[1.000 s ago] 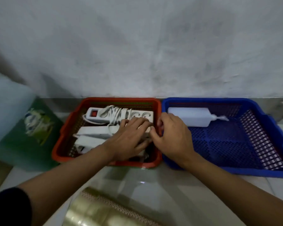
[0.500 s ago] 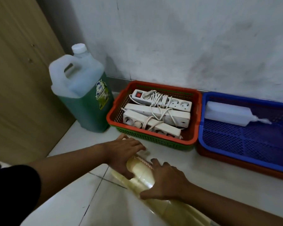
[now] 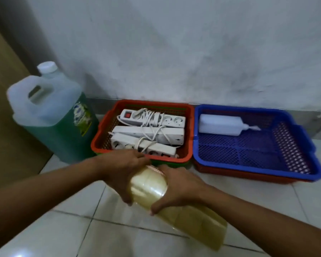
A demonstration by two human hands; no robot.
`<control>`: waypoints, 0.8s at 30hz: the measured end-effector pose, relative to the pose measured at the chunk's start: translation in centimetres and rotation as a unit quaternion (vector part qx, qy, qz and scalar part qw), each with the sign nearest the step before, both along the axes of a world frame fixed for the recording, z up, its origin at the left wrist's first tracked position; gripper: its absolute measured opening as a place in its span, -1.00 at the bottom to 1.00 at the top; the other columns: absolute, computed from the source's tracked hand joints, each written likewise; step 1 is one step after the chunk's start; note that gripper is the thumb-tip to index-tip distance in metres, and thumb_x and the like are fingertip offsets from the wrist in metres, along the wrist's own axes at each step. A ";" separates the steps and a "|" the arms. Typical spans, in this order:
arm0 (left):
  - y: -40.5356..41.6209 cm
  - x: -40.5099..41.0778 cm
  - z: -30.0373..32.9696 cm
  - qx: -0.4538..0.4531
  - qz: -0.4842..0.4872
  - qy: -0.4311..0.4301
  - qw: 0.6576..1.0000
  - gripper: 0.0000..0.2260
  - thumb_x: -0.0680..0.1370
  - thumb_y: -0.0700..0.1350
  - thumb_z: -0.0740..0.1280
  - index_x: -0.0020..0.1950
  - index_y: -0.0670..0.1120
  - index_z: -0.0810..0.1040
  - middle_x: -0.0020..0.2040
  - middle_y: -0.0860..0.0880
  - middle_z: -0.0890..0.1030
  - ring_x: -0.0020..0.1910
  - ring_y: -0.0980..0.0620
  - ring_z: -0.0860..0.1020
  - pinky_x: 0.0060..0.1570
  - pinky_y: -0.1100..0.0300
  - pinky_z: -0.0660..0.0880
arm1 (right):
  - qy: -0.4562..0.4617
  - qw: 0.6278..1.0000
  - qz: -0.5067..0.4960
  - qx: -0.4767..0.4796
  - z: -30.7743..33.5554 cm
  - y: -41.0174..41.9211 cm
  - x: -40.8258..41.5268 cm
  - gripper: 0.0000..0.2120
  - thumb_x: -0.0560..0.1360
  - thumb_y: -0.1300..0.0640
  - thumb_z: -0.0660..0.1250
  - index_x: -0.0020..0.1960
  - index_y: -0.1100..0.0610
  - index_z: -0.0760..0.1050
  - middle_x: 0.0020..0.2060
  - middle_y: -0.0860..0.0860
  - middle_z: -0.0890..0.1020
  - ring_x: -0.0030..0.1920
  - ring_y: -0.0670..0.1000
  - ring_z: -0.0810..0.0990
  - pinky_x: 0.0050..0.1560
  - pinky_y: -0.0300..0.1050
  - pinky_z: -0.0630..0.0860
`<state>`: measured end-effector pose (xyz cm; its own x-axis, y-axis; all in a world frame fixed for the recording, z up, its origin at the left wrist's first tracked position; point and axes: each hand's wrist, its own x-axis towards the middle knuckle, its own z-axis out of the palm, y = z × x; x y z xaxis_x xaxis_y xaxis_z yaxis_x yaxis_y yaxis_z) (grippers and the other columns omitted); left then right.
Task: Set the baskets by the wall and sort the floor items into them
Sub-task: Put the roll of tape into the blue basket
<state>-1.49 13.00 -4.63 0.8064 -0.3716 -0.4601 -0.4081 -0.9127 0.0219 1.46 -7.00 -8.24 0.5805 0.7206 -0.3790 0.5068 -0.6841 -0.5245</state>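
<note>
A red basket (image 3: 104, 138) stands against the wall and holds three white power strips (image 3: 152, 127) wrapped in their cords. Right beside it a blue basket (image 3: 311, 145) holds one white squeeze bottle (image 3: 220, 125) lying on its side. In front of the red basket a long pack of yellowish tape rolls (image 3: 183, 210) is held just over the floor tiles. My left hand (image 3: 120, 171) grips its far end from the left, and my right hand (image 3: 180, 186) grips it from the right.
A large jug of green liquid (image 3: 50, 115) with a white cap stands left of the red basket. A wooden panel (image 3: 6, 127) rises at the far left. A second red basket edge shows under the blue one. White floor tiles (image 3: 248, 197) lie in front.
Both hands left the red basket and took hold of the tape roll pack. Since half a second ago the pack's far end has come up off the floor.
</note>
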 end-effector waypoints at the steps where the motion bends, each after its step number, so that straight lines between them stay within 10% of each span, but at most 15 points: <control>1: -0.2 1.0 1.4 -0.007 -0.003 -0.012 1.000 0.00 0.04 0.40 0.42 0.41 0.16 0.17 0.28 0.03 0.47 0.13 0.06 0.46 0.06 0.19 0.42 | -0.013 1.000 -0.011 0.013 1.4 -0.6 0.6 0.06 -0.01 -0.45 0.45 0.40 -0.20 0.15 0.29 -0.10 0.50 0.19 0.01 0.50 0.14 0.02 0.52; 10: -7.9 11.1 6.9 -0.120 -0.090 -0.256 0.955 -0.08 0.04 0.53 0.34 0.24 0.02 0.37 0.05 0.05 0.46 -0.06 0.11 0.37 -0.10 0.22 0.39 | -0.203 0.967 -0.144 -0.062 10.4 -9.5 8.2 0.03 -0.03 -0.39 0.48 0.35 -0.22 0.15 0.05 -0.03 0.40 -0.02 0.02 0.38 -0.14 0.00 0.34; 24: -17.4 18.5 -5.7 -0.096 0.018 -0.264 0.960 -0.04 -0.03 0.57 0.20 0.20 0.01 0.33 0.12 -0.01 0.41 0.05 -0.01 0.34 0.01 0.06 0.32 | -0.177 0.963 -0.162 -0.124 1.1 -17.2 17.2 -0.04 0.10 -0.19 0.56 0.40 -0.19 0.18 0.27 0.01 0.47 0.24 0.11 0.44 0.31 0.16 0.28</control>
